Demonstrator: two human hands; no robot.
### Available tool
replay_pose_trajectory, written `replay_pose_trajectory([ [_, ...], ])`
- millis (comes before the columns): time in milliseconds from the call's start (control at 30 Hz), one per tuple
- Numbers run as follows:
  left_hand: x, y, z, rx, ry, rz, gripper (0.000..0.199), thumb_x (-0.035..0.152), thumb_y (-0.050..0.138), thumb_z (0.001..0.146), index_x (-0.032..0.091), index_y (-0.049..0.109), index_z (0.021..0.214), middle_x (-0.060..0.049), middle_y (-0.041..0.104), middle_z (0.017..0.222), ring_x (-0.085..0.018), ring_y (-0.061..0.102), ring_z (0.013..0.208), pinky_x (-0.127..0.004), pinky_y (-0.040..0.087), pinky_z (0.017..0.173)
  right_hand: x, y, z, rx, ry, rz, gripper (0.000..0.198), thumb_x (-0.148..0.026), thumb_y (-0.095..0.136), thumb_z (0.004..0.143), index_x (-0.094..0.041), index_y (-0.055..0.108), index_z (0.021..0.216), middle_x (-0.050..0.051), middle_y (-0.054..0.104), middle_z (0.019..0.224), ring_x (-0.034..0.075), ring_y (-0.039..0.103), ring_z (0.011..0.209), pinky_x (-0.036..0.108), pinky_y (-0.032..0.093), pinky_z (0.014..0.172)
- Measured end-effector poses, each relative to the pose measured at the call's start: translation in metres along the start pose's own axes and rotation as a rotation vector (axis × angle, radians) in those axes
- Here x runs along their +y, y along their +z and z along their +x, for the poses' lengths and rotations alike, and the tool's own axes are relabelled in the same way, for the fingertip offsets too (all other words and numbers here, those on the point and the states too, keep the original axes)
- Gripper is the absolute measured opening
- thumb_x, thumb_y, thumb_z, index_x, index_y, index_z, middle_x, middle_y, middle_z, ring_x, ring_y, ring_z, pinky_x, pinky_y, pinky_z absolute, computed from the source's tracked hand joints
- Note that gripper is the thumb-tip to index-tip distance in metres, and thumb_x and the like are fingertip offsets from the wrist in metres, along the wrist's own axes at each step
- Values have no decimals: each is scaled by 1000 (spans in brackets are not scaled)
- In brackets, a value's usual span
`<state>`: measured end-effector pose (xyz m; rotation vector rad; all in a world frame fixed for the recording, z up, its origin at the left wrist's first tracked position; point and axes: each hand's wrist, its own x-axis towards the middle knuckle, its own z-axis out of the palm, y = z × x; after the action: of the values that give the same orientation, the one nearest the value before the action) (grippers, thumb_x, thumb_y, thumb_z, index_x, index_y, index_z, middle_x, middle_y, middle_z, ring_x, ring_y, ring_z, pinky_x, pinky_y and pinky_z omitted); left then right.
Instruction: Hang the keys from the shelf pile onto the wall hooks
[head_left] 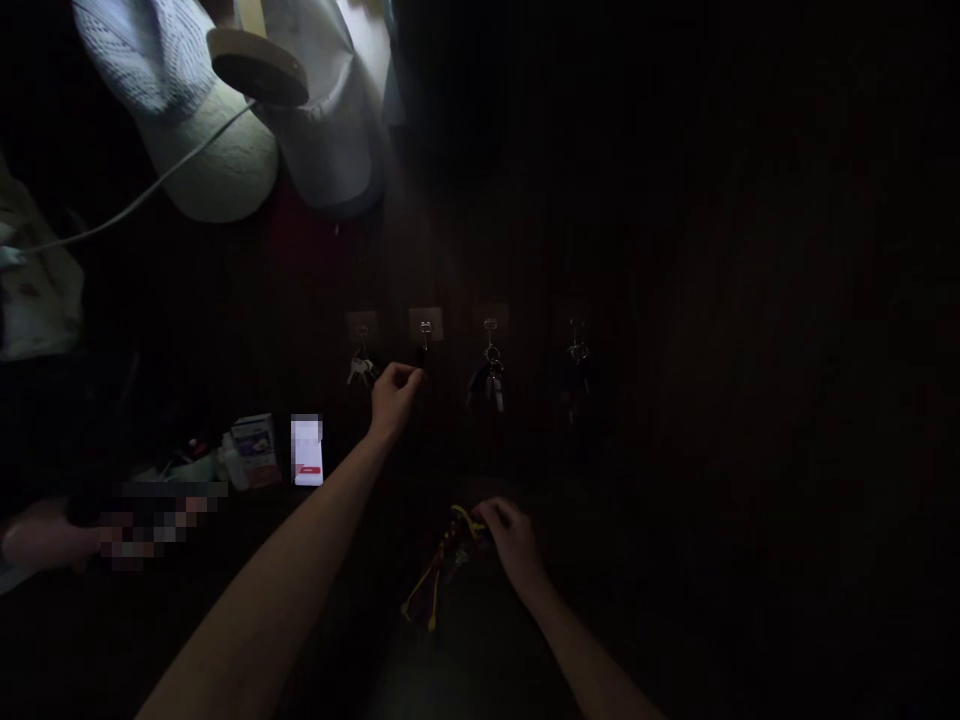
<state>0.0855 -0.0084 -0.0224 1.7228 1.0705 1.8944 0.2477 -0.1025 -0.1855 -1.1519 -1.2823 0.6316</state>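
My left hand (396, 398) is raised to just below the second wall hook (426, 328) from the left, thumb and finger pinched together. It is too dark to make out what is between them. Lower down, my right hand (513, 537) pinches the top loop of a keychain (436, 570) with yellow cord, whose two ends dangle. What look like keys hang dimly beside the cord. A bunch of keys (361, 370) hangs from the leftmost hook, close to my left fingers. To the right, another key bunch (493, 382) hangs on the third hook.
More keys (577, 352) hang on the rightmost hook. A lit phone (307, 450) stands left of my left forearm, beside a small box (256, 450). Caps (217, 165) and a round lamp (259, 65) with a white cable (161, 180) are at upper left. Much of the view is dark.
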Motion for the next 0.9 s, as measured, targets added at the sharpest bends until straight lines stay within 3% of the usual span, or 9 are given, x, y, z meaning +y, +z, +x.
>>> replay_pose_trajectory([
  [433, -16, 13, 20, 34, -27, 139, 18, 35, 59, 69, 17, 62, 73, -1, 66, 74, -15, 59, 72, -24, 42, 66, 0, 1, 0, -18, 20, -18, 27, -41, 52, 73, -21, 65, 61, 4, 64, 69, 22, 57, 77, 31, 40, 73],
  [900, -37, 18, 12, 41, -137, 132, 21, 34, 62, 67, 17, 63, 77, -3, 67, 77, -16, 61, 75, -25, 45, 69, 3, 0, 1, -26, -3, -65, 34, -45, 48, 75, -20, 65, 61, 5, 66, 69, 21, 58, 75, 29, 41, 71],
])
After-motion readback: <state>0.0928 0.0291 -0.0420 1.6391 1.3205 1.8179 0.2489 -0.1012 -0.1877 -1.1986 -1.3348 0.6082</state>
